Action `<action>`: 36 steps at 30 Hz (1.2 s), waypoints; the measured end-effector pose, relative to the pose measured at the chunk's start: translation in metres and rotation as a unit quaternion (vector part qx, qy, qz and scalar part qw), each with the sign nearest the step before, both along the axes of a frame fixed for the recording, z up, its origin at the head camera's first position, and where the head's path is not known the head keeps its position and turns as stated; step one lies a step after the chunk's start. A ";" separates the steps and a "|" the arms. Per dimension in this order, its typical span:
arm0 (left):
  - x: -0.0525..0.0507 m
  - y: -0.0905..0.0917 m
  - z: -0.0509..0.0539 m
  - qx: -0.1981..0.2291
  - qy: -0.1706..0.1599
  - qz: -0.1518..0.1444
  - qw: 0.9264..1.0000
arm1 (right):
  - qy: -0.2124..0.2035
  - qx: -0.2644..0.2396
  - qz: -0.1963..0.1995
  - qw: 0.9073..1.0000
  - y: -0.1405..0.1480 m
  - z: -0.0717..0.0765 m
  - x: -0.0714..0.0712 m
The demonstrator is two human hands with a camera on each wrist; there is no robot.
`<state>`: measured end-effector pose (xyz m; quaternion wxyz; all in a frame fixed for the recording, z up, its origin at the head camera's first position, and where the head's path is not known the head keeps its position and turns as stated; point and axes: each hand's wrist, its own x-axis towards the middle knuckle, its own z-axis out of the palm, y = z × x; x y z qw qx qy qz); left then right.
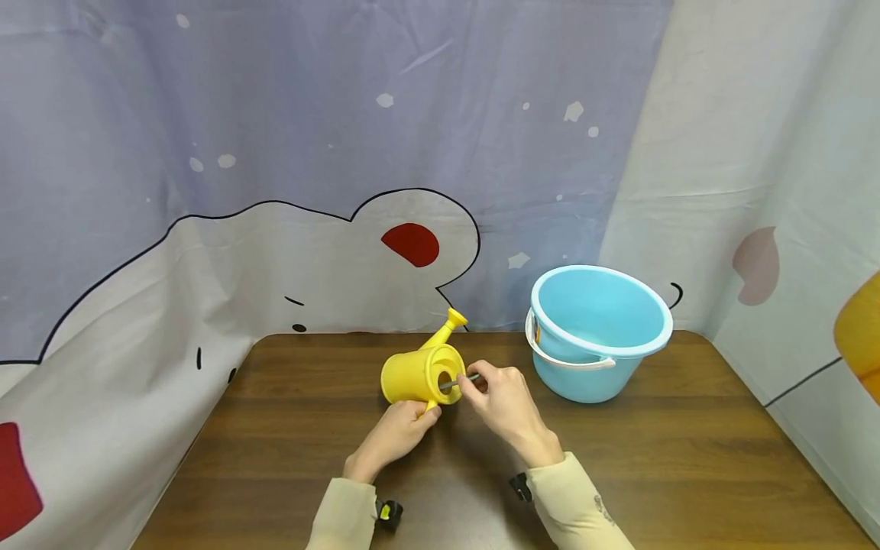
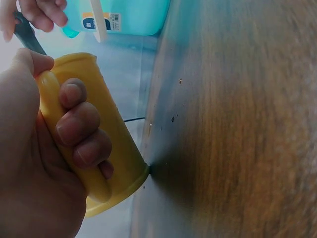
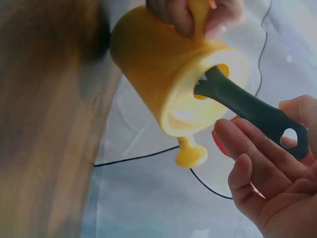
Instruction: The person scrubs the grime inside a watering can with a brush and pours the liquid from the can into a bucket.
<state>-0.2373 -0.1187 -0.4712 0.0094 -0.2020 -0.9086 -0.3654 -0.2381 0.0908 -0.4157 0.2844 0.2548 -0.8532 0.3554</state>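
Note:
A yellow watering can [image 1: 406, 376] is tilted over the table, its open top turned toward my right side. My left hand [image 1: 399, 434] grips the can's handle, with the fingers curled round it in the left wrist view. In my right hand [image 1: 507, 405], thumb and fingers pinch the end of a dark green handle [image 3: 247, 108] with a hanging hole. The far end of that handled tool enters the can's opening [image 3: 224, 69], so its head is mostly hidden. The can's spout [image 1: 445, 328] points up and away. Whether the can's base touches the table, I cannot tell.
To the right, near the table's back edge, stands a light blue bucket [image 1: 584, 380] with a white carrying handle [image 1: 574, 363]. Brown wood-grain table [image 1: 289, 458] lies under both hands. A printed curtain [image 1: 289, 137] hangs behind and along the sides.

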 end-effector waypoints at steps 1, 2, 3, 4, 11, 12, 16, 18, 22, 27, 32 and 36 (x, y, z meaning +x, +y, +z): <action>0.000 0.000 0.000 0.001 -0.001 0.000 1.000 | 0.005 -0.002 -0.001 1.000 0.001 0.001 0.000; 0.000 0.000 0.000 0.002 -0.002 0.000 1.000 | 0.010 -0.005 -0.001 1.000 0.002 0.002 0.000; 0.000 0.000 0.000 0.003 -0.003 0.000 1.000 | 0.013 -0.007 0.000 1.000 0.003 0.002 -0.001; 0.000 0.000 0.000 0.004 -0.005 0.001 1.000 | 0.017 -0.009 0.000 1.000 0.003 0.002 -0.001; 0.000 0.001 -0.002 0.004 -0.001 -0.003 1.000 | 0.020 -0.011 0.007 1.000 -0.003 -0.011 -0.001; 0.000 0.001 -0.002 0.002 0.000 -0.004 1.000 | 0.020 -0.008 0.009 1.000 -0.004 -0.013 -0.001; -0.001 0.001 -0.003 -0.002 0.005 -0.005 1.000 | 0.011 0.006 0.013 1.000 -0.010 -0.023 -0.002; -0.001 0.002 -0.003 -0.004 0.007 -0.004 1.000 | 0.004 0.013 0.009 1.000 -0.012 -0.025 -0.003; -0.001 0.002 -0.003 -0.004 0.006 -0.003 1.000 | -0.014 0.020 -0.002 1.000 -0.012 -0.025 -0.004; -0.001 0.001 -0.002 -0.005 0.004 -0.004 1.000 | -0.040 0.009 -0.005 0.999 -0.010 -0.018 -0.003; 0.000 0.000 -0.001 -0.002 -0.002 0.001 1.000 | -0.053 -0.006 -0.004 0.999 -0.006 -0.007 -0.001; 0.000 -0.001 -0.001 -0.004 0.004 0.004 1.000 | -0.051 -0.015 -0.008 0.999 -0.001 0.001 0.000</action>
